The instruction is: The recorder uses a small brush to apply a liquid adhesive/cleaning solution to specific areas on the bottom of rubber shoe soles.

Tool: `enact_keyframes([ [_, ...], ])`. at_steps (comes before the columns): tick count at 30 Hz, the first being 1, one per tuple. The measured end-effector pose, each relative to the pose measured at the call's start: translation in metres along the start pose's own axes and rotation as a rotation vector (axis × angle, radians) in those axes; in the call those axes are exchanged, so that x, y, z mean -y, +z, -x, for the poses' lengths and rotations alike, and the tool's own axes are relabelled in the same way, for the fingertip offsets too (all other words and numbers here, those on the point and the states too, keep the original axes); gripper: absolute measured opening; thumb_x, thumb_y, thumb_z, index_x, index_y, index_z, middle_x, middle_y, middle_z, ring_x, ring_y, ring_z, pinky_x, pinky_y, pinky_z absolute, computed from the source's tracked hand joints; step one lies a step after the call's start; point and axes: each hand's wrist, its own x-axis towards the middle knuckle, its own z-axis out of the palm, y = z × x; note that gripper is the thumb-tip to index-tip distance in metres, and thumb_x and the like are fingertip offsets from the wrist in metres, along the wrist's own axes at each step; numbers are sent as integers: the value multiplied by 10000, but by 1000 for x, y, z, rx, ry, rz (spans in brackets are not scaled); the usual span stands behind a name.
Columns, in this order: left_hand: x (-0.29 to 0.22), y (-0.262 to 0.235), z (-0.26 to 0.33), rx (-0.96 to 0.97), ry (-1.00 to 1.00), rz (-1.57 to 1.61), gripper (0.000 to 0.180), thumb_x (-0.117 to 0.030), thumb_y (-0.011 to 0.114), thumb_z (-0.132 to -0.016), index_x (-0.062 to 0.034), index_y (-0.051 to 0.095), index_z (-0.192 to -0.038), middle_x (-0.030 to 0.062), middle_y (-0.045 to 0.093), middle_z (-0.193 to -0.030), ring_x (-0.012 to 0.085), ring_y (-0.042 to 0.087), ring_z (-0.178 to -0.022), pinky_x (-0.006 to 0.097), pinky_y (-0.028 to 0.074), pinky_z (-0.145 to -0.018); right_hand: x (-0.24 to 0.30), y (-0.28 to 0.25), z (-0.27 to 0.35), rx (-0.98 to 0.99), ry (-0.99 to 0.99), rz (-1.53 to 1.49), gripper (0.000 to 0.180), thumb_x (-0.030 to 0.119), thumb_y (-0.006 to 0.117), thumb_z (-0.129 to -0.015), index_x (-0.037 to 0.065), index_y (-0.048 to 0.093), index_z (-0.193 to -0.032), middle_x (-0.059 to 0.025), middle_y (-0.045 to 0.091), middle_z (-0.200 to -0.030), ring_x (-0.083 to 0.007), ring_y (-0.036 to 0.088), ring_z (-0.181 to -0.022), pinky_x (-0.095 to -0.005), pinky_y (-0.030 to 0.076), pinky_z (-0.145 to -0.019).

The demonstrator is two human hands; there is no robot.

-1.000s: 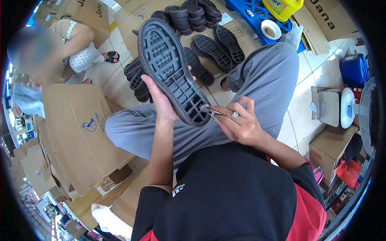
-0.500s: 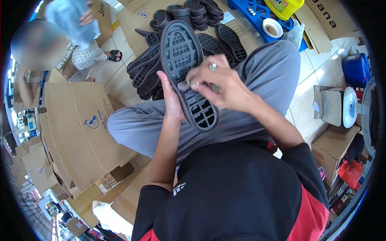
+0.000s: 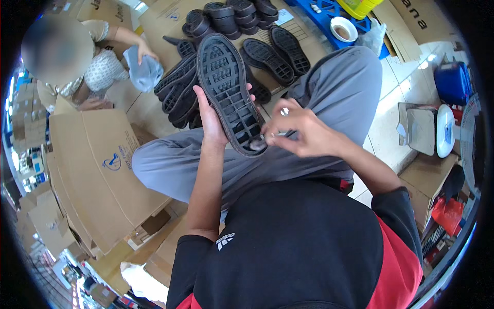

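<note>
"What is the right hand (image 3: 310, 133) doing?"

"Pinching a thin tool between thumb and fingers; its pale, fuzzy tip (image 3: 257, 144) is at the near end of a dark shoe sole (image 3: 221, 77)."

"And the left hand (image 3: 211, 117)?"

"Wrapped behind that sole, thumb along one edge and fingertips at the other, holding it tilted over the grey trousers (image 3: 170, 162)."

"Farther out?"

"Stacked soles (image 3: 222, 21) on flat cardboard (image 3: 154, 28), a white bowl (image 3: 342, 31) on a blue pallet (image 3: 318, 20), and a co-worker's hand (image 3: 149, 53) gripping a greyish cloth (image 3: 144, 73)."

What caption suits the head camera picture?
Left hand holding a dark shoe sole, right hand a small tool at its near end.
</note>
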Motion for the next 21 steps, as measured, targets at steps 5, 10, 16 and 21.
enact_keyframes([
  [5,14,5,-8,-87,-39,-47,800,-691,201,-832,-42,427,-1242,137,552,-1120,257,600,-902,396,525,-756,-39,-10,-41,-197,-31,157,74,71,657,-720,52,612,-775,-39,627,-828,-222,519,-834,-334,406,-787],
  [10,12,-11,-14,30,-85,39,850,-721,193,-807,-24,439,-1227,166,570,-1077,288,595,-919,424,518,-769,-50,-10,-43,-170,-342,625,159,113,657,-614,58,579,-741,-37,601,-885,-204,509,-859,-337,381,-752],
  [16,7,-61,-65,-143,-61,-57,850,-700,167,-823,0,464,-1202,183,571,-1083,308,583,-929,457,479,-828,-39,-13,-5,-100,-232,573,137,107,639,-616,66,577,-731,-19,612,-920,-184,504,-860,-350,378,-800],
  [21,23,-122,-125,-486,-146,-69,726,-616,213,-876,-27,425,-1245,159,515,-1203,344,512,-1070,457,436,-895,-35,-67,2,-614,188,624,106,-15,664,-695,25,630,-788,-93,655,-946,-206,545,-854,-322,406,-803],
])
